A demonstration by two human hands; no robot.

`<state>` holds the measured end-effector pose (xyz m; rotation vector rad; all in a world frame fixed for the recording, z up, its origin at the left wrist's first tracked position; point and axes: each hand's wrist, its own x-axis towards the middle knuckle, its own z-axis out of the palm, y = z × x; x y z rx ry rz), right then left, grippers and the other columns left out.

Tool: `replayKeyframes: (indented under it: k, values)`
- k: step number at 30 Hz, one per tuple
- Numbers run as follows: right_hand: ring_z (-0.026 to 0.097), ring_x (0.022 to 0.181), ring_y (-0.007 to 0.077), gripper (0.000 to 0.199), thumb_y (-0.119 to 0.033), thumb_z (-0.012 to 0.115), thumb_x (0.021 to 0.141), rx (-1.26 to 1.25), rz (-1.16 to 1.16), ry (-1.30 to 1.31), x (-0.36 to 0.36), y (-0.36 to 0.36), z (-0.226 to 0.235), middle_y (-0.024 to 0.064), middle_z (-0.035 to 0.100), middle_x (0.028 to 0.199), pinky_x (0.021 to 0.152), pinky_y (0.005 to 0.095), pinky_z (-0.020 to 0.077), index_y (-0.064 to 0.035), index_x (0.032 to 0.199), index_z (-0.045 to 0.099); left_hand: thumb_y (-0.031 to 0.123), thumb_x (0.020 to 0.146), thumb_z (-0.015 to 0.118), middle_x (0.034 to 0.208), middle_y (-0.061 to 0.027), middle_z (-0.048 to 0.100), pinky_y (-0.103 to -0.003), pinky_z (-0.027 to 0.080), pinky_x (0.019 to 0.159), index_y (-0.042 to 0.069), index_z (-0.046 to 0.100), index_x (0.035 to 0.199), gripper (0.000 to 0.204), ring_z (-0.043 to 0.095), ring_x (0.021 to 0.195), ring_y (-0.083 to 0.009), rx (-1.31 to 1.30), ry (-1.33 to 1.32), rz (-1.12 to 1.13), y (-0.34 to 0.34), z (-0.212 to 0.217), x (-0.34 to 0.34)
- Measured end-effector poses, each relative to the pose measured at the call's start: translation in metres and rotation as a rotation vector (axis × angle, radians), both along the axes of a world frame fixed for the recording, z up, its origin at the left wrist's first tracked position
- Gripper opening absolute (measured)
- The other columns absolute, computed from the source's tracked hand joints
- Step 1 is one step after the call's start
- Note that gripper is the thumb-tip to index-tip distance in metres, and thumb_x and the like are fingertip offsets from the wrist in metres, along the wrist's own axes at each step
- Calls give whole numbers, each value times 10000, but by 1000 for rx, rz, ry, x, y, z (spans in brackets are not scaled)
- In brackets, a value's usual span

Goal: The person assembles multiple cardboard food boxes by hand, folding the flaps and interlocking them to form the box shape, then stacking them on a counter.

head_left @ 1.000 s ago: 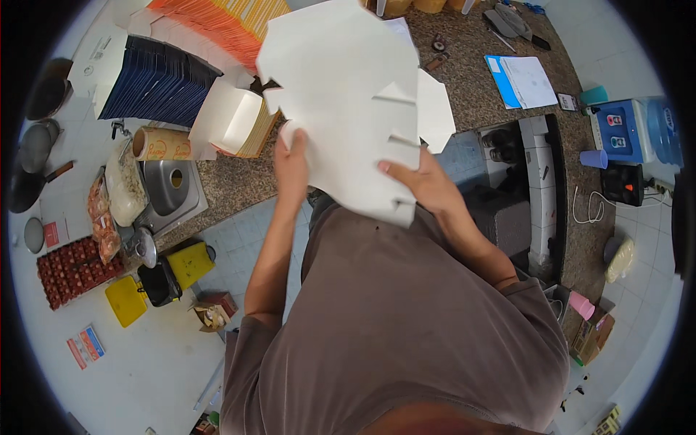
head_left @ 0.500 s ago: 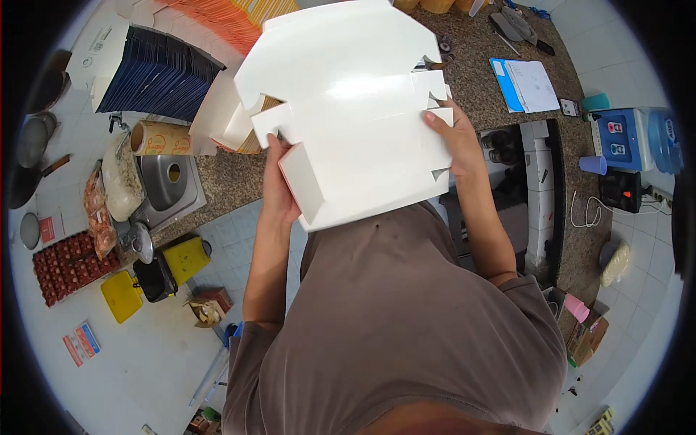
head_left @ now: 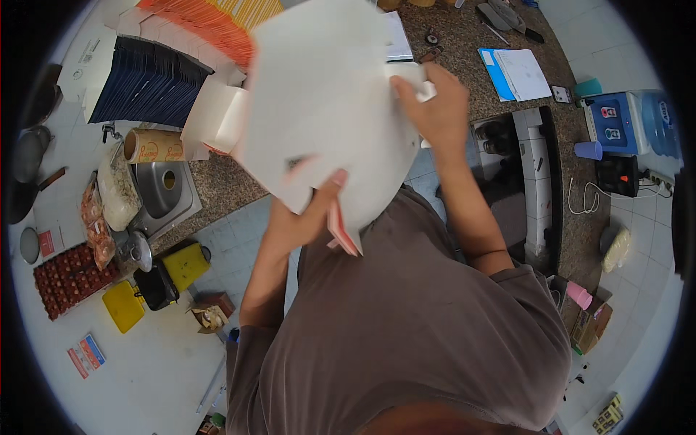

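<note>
Near the worktop's [head_left: 225, 174] left edge, one brown roll [head_left: 156, 146] is seen. Over the near edge, one white cardboard sheet [head_left: 326, 101] is held, its lower-left side pinched by the left hand [head_left: 299, 221], its right side by the right hand [head_left: 441, 109]. Probably light, springy, easily creased, it is best gripped at edges.

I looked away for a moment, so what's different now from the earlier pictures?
The left hand has moved lower and a little rightward, the right hand higher; the white cardboard between them has been turned and is partly blurred. Both hands still hold it. The dark boxes and the sink stayed put.
</note>
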<state>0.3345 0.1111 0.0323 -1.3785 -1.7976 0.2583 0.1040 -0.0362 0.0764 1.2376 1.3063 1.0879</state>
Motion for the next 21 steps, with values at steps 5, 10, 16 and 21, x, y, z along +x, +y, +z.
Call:
replayKeyframes:
  k: [5,10,16,21]
  values:
    - [715,854,295,173,-164,749,944,223,211,88,-28,-12,-7,115,745,906,972,440,542,8,959,744,138,1038,681,807,-39,662,-266,491,658,-26,660,1063,167,623,746,-92,501,522,-69,-8,17,8]
    - [704,944,104,259,-144,715,1017,-509,567,837,26,6,-2,71,790,1039,854,274,552,50,1184,757,190,1030,723,1025,-82,720,-303,552,744,-30,683,1198,279,674,872,-132,-48,-111,406,2,-13,-43]
    - [711,1005,134,353,-126,807,931,-751,740,832,37,4,-9,75,780,1101,876,283,552,4,1253,744,197,1011,743,1030,-58,731,-294,537,760,-13,692,1177,272,672,896,-127,-57,-69,162,-12,-17,-63]
    - [634,886,96,281,-183,890,840,-599,694,500,24,-3,-4,-4,713,914,837,307,518,-15,989,720,150,997,749,884,-74,738,-302,526,672,-14,754,926,179,672,773,-137,39,237,-152,-20,1,-51]
